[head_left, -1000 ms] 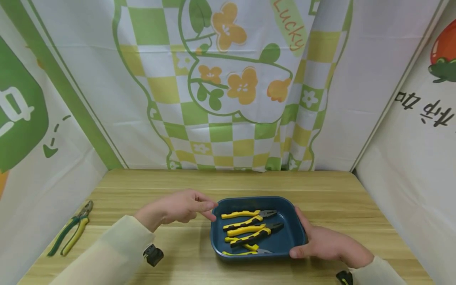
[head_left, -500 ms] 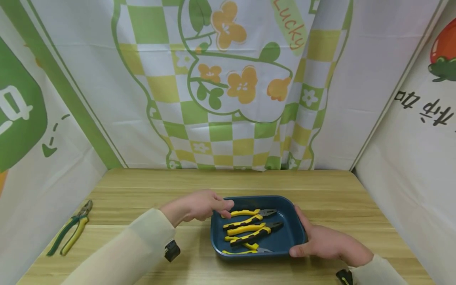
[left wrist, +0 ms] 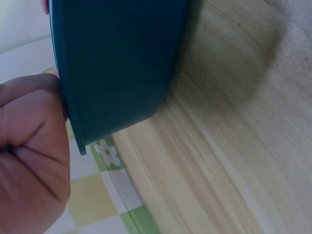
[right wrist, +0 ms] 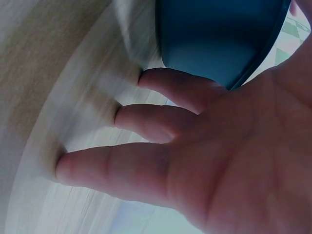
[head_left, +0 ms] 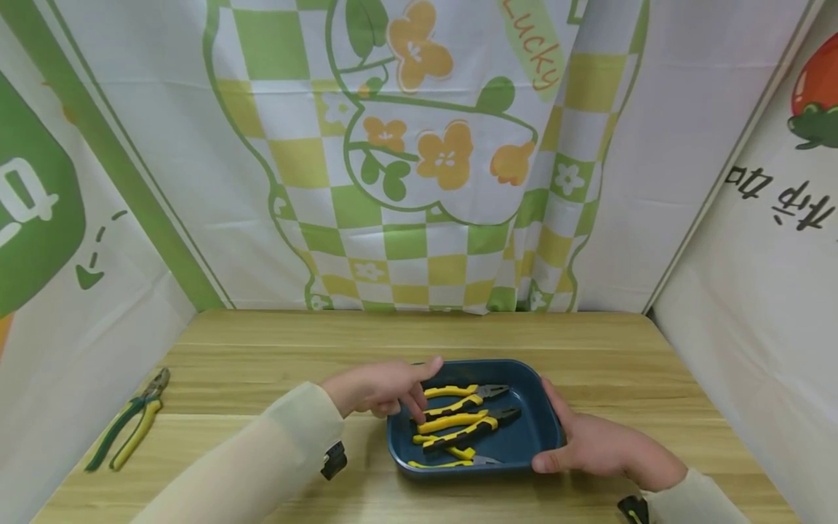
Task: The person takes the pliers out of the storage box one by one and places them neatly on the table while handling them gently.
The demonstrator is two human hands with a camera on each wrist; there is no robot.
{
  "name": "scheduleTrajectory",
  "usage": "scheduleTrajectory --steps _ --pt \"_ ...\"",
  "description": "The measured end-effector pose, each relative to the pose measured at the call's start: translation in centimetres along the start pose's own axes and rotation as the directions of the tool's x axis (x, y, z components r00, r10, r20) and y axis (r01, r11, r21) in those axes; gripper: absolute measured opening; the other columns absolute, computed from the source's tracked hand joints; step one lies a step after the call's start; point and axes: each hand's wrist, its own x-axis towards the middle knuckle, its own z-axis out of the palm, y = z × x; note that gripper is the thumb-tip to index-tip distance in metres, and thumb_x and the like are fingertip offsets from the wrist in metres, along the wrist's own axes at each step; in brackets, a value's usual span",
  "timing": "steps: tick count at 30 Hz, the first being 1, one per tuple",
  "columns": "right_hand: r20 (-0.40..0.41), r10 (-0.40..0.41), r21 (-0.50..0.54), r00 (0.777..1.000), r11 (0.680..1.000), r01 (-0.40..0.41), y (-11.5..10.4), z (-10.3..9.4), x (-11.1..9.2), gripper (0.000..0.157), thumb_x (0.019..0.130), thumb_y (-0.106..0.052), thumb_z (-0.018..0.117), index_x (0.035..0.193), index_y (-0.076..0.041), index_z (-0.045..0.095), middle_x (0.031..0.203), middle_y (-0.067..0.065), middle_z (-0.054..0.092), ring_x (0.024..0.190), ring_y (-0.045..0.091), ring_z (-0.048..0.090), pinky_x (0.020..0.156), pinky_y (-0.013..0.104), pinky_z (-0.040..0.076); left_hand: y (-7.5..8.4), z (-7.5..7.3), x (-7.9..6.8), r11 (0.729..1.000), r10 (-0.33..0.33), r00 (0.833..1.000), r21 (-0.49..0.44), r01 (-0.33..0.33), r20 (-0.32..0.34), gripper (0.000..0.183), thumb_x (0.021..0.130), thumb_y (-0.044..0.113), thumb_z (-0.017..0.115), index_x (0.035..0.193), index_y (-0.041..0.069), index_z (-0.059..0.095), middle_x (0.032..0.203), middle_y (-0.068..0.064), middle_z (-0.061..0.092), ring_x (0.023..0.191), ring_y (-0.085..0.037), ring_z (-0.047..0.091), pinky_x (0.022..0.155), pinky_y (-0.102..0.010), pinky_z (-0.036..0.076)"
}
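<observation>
A dark blue tray [head_left: 533,429] stands on the table with three yellow-and-black pliers in it. The back pair of pliers [head_left: 492,391] has a narrow nose; the middle pair of pliers [head_left: 505,415] has blunter jaws. The front pair of pliers [head_left: 484,461] is partly covered by the middle one. My left hand [head_left: 385,387] reaches over the tray's left rim, thumb raised, fingers pointing down at the handles, some of which it hides. My right hand [head_left: 599,445] holds the tray's right end, thumb at the near corner; in the right wrist view its other fingers [right wrist: 141,168] rest on the table.
Another pair of pliers [head_left: 153,397], with green and yellow handles, lies spread at the table's left edge. Behind the wooden table [head_left: 294,338] hangs a checked, flowered curtain [head_left: 406,244]. White printed side walls [head_left: 753,306] flank it.
My left hand has moved right, from beside the tray to over its left part, and its fingers have dipped toward the handles. The right hand and the tray stay in place.
</observation>
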Motion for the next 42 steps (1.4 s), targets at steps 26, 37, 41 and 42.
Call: scheduleTrajectory --steps 26,37,41,42 --pt "0.026 -0.030 0.008 0.999 1.000 0.030 -0.1 -0.1 -0.1 0.124 0.088 -0.040 0.077 0.154 -0.005 -0.022 0.122 0.022 0.063 0.106 0.025 0.061 0.096 0.049 0.043 1.3 1.1 0.8 0.976 -0.133 0.991 0.174 0.130 0.008 0.082 0.095 0.070 0.043 0.120 -0.005 0.066 0.096 -0.013 0.069 0.039 -0.016 0.043 0.045 -0.028 0.041" --pt "0.006 -0.030 0.001 1.000 1.000 0.030 0.1 0.0 0.1 0.125 0.087 -0.040 0.078 0.154 -0.004 -0.021 0.133 0.030 0.053 0.113 0.028 0.056 0.098 0.049 0.041 1.5 1.9 1.2 0.967 -0.141 0.990 0.214 0.139 -0.006 0.068 0.101 0.059 0.045 0.112 -0.004 0.070 0.091 -0.009 0.069 0.041 -0.017 0.047 0.042 -0.025 0.033" --pt "0.015 -0.041 0.002 0.999 0.999 0.041 0.2 0.0 0.1 0.124 0.088 -0.040 0.077 0.154 -0.005 -0.022 0.130 0.028 0.056 0.110 0.026 0.057 0.096 0.047 0.042 1.5 2.0 1.4 0.958 -0.136 0.991 0.256 0.131 0.003 0.053 0.101 0.049 0.053 0.109 0.000 0.070 0.090 -0.009 0.068 0.044 -0.017 0.049 0.042 -0.024 0.031" --pt "0.018 -0.044 0.004 0.999 0.999 0.044 0.2 -0.1 0.1 0.124 0.088 -0.040 0.077 0.154 -0.005 -0.022 0.129 0.027 0.057 0.109 0.026 0.058 0.096 0.046 0.043 1.6 2.1 1.5 0.952 -0.137 0.991 0.276 0.129 0.009 0.048 0.101 0.046 0.055 0.105 0.000 0.071 0.088 -0.009 0.067 0.044 -0.016 0.049 0.042 -0.024 0.030"
